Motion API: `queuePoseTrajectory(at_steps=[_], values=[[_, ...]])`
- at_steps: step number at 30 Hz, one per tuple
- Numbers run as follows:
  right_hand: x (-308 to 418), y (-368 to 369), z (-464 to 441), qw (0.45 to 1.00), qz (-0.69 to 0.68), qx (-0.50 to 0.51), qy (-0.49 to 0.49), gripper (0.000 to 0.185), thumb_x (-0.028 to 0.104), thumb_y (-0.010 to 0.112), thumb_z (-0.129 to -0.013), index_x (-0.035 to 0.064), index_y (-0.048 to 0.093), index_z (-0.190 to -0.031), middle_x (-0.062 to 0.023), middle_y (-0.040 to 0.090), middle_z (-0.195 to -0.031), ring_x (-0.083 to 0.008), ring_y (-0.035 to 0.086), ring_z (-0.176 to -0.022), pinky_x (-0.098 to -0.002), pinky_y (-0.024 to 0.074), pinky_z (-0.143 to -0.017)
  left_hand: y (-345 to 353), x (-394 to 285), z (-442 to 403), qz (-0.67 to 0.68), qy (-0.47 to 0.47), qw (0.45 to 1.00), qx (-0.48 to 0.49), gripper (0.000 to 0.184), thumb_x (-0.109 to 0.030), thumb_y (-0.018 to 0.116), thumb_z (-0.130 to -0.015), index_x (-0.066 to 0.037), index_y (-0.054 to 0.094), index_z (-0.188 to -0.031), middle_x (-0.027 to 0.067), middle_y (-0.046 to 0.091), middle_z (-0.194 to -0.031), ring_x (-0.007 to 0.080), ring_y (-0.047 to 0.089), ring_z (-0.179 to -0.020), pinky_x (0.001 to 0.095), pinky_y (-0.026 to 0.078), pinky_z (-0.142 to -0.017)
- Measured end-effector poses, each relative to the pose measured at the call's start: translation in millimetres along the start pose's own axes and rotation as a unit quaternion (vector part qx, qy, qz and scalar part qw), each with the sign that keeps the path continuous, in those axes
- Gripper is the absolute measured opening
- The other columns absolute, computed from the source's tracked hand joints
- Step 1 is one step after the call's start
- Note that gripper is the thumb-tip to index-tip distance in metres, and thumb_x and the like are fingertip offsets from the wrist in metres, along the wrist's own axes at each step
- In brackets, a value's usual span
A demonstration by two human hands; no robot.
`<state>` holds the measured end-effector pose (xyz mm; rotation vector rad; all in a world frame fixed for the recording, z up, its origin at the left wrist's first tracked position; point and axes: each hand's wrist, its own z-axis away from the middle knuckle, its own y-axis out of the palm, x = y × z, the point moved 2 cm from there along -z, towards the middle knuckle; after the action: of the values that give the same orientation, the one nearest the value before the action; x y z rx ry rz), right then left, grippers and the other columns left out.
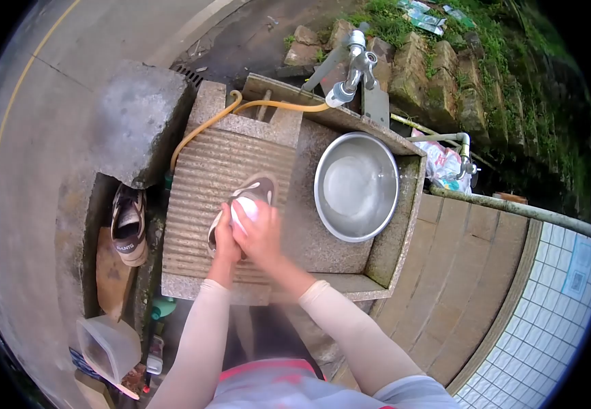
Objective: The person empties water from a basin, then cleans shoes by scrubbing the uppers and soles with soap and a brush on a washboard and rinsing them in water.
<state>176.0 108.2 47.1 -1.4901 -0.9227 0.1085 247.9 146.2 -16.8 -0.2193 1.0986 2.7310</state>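
A dark sneaker (239,193) with pale trim lies on the ridged stone washboard (207,170) of an outdoor sink. My left hand (225,236) is closed on the near part of the shoe, its fingers partly hidden. Right beside it, my right hand (263,235) grips a rounded white object (247,208) against the shoe; its exact kind cannot be made out. A second sneaker (129,225) stands on a ledge at the left. To the right of my hands, a metal basin (357,232) sits in the sink's trough and appears to hold water.
A tap (358,65) rises behind the sink, with a yellow hose (282,105) running left from it. A rough stone block (132,116) stands at the left. Lower left is a clear plastic container (110,347). Stone steps (438,82) climb at the upper right.
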Motion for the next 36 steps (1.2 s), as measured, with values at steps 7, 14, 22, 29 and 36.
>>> queuePoseTrajectory(at_steps=[7,14,22,29,36], values=[[-37,23,-48,0.996,0.046,-0.010,0.080,0.050,0.028,0.069,-0.076,0.0290,0.062,-0.125,-0.0147,0.050,-0.110,-0.0325,0.046,-0.097,-0.0421,0.0390,-0.085,-5,11,-6,0.070,-0.018,0.996,-0.048,0.045,-0.038,0.050,-0.098,-0.005,0.050,-0.128,0.0115,0.055,-0.123,0.0260,0.055,-0.113,0.0414,0.046,-0.096],[-15,16,-13,0.998,-0.041,-0.047,0.031,0.050,0.026,0.069,-0.075,0.0268,0.062,-0.125,-0.0157,0.050,-0.112,-0.0329,0.047,-0.094,-0.0425,0.0410,-0.084,-14,9,-14,0.038,0.002,0.999,-0.006,0.054,-0.051,0.040,-0.098,-0.006,0.050,-0.126,0.0107,0.057,-0.121,0.0243,0.057,-0.112,0.0403,0.047,-0.094],[-35,9,-36,0.998,0.007,-0.034,0.052,0.045,0.031,0.070,-0.076,0.0308,0.064,-0.121,-0.0118,0.052,-0.109,-0.0312,0.047,-0.094,-0.0406,0.0422,-0.080,14,3,2,0.033,-0.009,0.998,-0.049,0.061,-0.054,0.039,-0.097,-0.004,0.045,-0.133,0.0141,0.053,-0.130,0.0294,0.052,-0.119,0.0448,0.045,-0.099],[-32,23,-33,0.997,-0.038,-0.066,-0.033,0.050,0.026,0.071,-0.073,0.0303,0.064,-0.122,-0.0127,0.053,-0.110,-0.0313,0.049,-0.092,-0.0415,0.0422,-0.081,6,-2,-7,0.070,0.010,0.997,-0.031,0.072,-0.062,0.034,-0.094,-0.002,0.046,-0.133,0.0119,0.055,-0.129,0.0263,0.054,-0.118,0.0419,0.044,-0.100],[-56,-7,-73,0.984,-0.149,0.006,0.101,0.043,0.030,0.070,-0.078,0.0213,0.067,-0.120,-0.0159,0.058,-0.106,-0.0332,0.051,-0.094,-0.0408,0.0428,-0.085,14,-2,1,0.068,-0.004,0.998,-0.001,0.087,-0.073,0.032,-0.088,-0.001,0.042,-0.136,0.0162,0.048,-0.135,0.0317,0.049,-0.123,0.0474,0.041,-0.103]])
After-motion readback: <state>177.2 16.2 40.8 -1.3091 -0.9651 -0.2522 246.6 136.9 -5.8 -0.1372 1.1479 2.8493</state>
